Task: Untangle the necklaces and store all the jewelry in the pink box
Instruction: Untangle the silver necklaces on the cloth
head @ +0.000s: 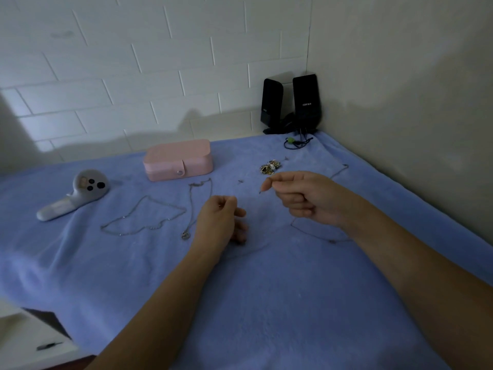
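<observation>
The pink box sits closed at the back of the surface, left of centre, on a blue cloth. Its long axis runs left to right and its snap clasp faces the person. It is a pale, rounded case with a lid seam along the front.

In front of the box and to its left lies a long chain, a silver loop spread out flat, stretched mostly left to right. Just right of it, a heart necklace runs from far to near, its pendant at the near end, just beside the left wrist. A small pile of gold pieces lies right of the box, well apart from it.

The left grip has its fingers curled and its thumb against the forefinger. Whether anything is held there is too fine to tell. The right grip is raised over the cloth, its thumb and forefinger pinching a chain end, a small dark tip pointing down and left. A thin chain lies on the cloth under the right wrist.

Two speakers stand in the far corner, and a grey handheld device lies at the left.
</observation>
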